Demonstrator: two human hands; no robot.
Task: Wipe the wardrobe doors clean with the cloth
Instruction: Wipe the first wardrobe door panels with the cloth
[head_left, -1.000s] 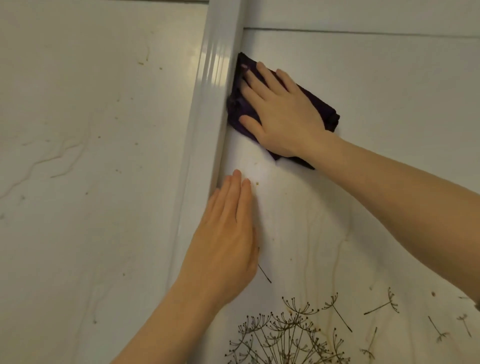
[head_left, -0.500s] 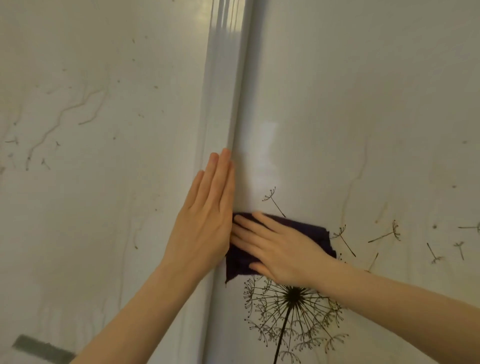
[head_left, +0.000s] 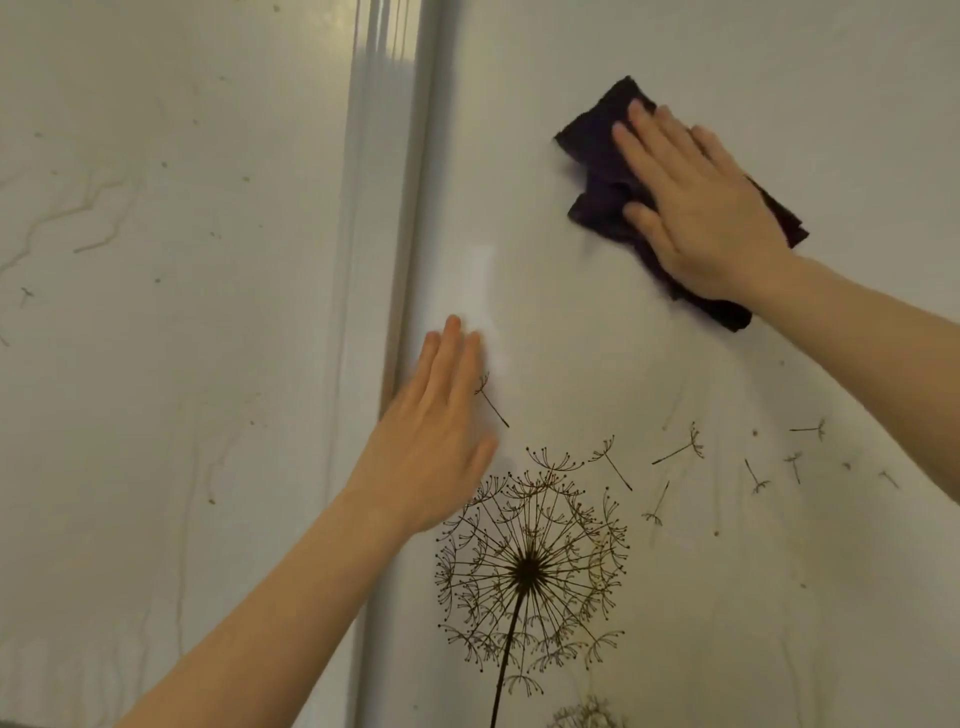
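Observation:
A dark purple cloth (head_left: 602, 156) lies crumpled flat against the white right wardrobe door (head_left: 597, 322), high on the panel. My right hand (head_left: 696, 208) presses on it with the fingers spread, covering its middle. Lower down, my left hand (head_left: 431, 441) rests flat and empty on the same door, fingers straight, just beside the glossy vertical frame strip (head_left: 384, 208). The left wardrobe door (head_left: 171, 338) carries faint streaks and specks.
A printed black dandelion (head_left: 527, 571) with drifting seeds (head_left: 680, 449) decorates the lower part of the right door. The raised frame strip stands out between the two doors.
My right hand has swept the cloth from low beside the frame strip up and to the right. My left hand has shifted off the strip onto the right door.

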